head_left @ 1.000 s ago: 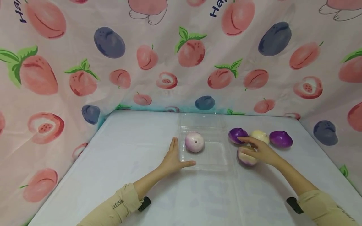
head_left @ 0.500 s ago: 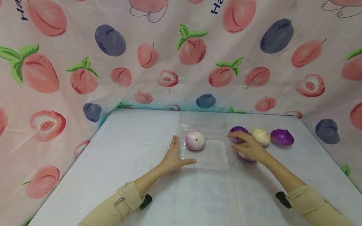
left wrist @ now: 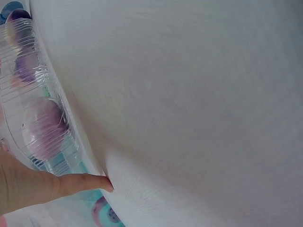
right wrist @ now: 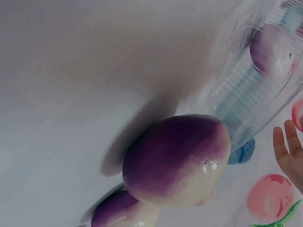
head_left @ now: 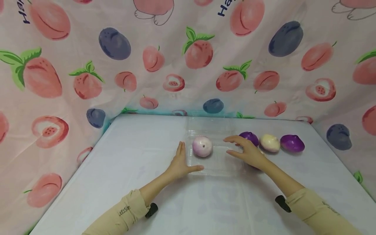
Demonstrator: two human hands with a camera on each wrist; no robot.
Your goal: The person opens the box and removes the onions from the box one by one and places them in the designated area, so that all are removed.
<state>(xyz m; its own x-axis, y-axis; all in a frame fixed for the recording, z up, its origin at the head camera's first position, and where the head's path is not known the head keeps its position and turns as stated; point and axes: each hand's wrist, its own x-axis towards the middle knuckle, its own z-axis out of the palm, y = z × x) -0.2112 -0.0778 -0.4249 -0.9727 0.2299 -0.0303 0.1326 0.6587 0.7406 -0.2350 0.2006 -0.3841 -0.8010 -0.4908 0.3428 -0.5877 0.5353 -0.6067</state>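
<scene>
A clear plastic box [head_left: 223,168] with a raised lid holds a pale purple-and-white, turnip-like vegetable [head_left: 202,146] in its left part. My left hand [head_left: 177,166] rests along the box's left side, fingers straight and thumb stretched over the front rim. Above the box's right part is my right hand [head_left: 246,151], its fingers spread apart and nothing between them. Mostly hidden beneath that hand in the head view lies another purple-and-white, turnip-like vegetable [right wrist: 177,161], which the right wrist view shows large and loose on the table.
Behind the right hand sits a purple onion-shaped vegetable [head_left: 249,138]. To its right stand a pale yellow one [head_left: 270,143] and another purple one [head_left: 292,143]. A fruit-printed cloth [head_left: 173,104] hangs behind the white table [head_left: 147,140].
The right hand has moved left from the purple-and-white vegetable to over the box's right part, its fingers off that vegetable. The left hand has stayed at the box.
</scene>
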